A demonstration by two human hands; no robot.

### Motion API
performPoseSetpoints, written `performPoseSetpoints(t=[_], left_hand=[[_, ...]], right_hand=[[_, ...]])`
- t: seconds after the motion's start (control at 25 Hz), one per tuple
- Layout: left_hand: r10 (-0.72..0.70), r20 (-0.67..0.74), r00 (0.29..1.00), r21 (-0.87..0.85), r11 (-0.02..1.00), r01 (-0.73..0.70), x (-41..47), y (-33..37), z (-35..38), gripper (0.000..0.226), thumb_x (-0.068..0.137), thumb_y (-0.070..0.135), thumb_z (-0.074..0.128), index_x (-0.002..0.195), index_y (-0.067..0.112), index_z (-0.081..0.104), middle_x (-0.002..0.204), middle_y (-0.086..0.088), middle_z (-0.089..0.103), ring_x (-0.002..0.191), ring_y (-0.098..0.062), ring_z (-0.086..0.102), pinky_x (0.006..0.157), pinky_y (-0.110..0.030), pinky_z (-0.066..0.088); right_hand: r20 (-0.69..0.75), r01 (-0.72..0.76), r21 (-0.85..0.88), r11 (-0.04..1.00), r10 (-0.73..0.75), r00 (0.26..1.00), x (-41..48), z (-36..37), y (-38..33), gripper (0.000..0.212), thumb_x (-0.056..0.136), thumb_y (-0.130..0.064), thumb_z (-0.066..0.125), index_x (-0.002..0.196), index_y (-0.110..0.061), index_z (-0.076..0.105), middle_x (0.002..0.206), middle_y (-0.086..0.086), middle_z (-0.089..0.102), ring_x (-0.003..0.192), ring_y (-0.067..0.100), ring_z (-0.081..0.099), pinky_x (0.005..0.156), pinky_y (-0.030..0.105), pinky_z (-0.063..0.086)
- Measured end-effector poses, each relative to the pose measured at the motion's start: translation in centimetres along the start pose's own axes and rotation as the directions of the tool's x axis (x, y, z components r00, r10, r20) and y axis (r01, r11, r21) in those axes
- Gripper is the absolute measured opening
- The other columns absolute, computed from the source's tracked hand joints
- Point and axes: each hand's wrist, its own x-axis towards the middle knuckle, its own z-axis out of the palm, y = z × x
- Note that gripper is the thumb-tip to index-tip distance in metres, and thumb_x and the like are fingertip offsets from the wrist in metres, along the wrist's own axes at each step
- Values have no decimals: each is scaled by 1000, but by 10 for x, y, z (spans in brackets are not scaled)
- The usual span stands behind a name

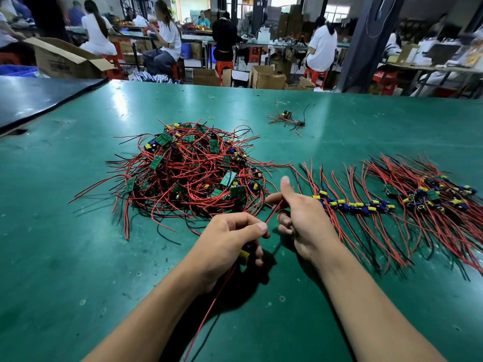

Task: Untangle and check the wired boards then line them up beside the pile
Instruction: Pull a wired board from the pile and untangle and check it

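Your left hand (230, 241) curls round a wired board (244, 255). Your right hand (300, 220), thumb raised, pinches its red wire (272, 213) just beyond.

— What were the hands doing?
— The left hand (230, 239) gripped a board (244, 256) with a yellow capacitor, its thumb pinching a red wire (273, 212). The right hand (300, 218) held the same wire further along, thumb raised.
— And the table (78, 257)?
— Green. The tangled pile (193, 168) lay just beyond the left hand. The row (366, 205) of laid-out boards ran to the pile's right, wires fanned out. A small cluster (287, 117) sat well apart, farther back.
— Behind?
— People (322, 45) sat on red stools at benches.
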Motion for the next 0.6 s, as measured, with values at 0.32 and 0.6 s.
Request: performPoseSetpoints(t=[0.32, 0.6], left_hand=[[19, 35, 999, 29, 999, -20, -3, 1, 0, 15, 92, 11, 61, 83, 1, 68, 55, -12, 57, 49, -22, 57, 52, -24, 49], [-20, -53, 998, -87, 996, 15, 1, -1, -1, 17, 94, 11, 60, 84, -1, 66, 63, -16, 60, 48, -18, 56, 49, -28, 52]], right_hand=[[355, -447, 411, 794, 313, 881, 1, -11, -12, 40, 90, -35, 60, 58, -11, 59, 60, 2, 49, 36, 6, 30, 29, 15, 25], [362, -210, -18, 977, 202, 910, -11, 4, -2, 42, 84, -50, 66, 93, -10, 76, 56, -3, 53, 38, 7, 42, 34, 16, 33]])
